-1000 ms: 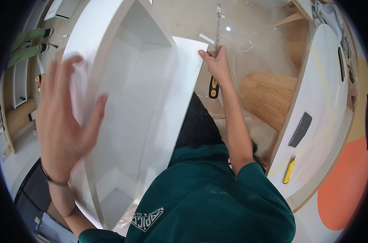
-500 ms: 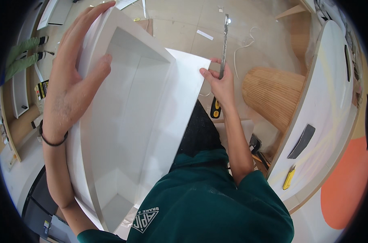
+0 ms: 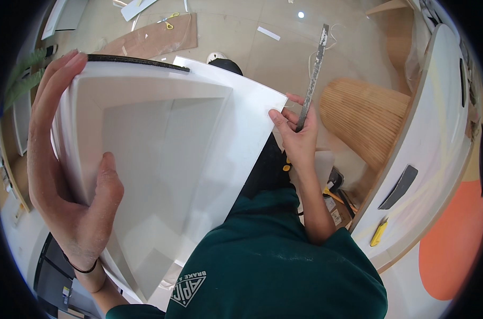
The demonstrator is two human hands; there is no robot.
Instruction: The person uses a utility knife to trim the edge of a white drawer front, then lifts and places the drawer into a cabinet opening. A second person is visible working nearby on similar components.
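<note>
A white open-fronted box leans across my lap, its hollow side up, with a wide flat white panel along its right side. My left hand wraps round the box's left wall, fingers outside and thumb inside. At the panel's far right corner, my right hand pinches the edge with its thumb. A long flat metal file, grey with white dust, stands up out of that same hand. Its black and yellow handle partly shows beside the wrist. Along the box's far edge runs a black strip.
On the right, a white tabletop carries a dark grey strip and a yellow cutter knife. Its ribbed wooden base stands close to my right arm. Yellow scissors lie on brown cardboard on the floor.
The box has tipped, its far left corner moving left and nearer, which brings the black strip into sight. My left hand has gone with it. My right hand and the file have shifted slightly right and nearer.
</note>
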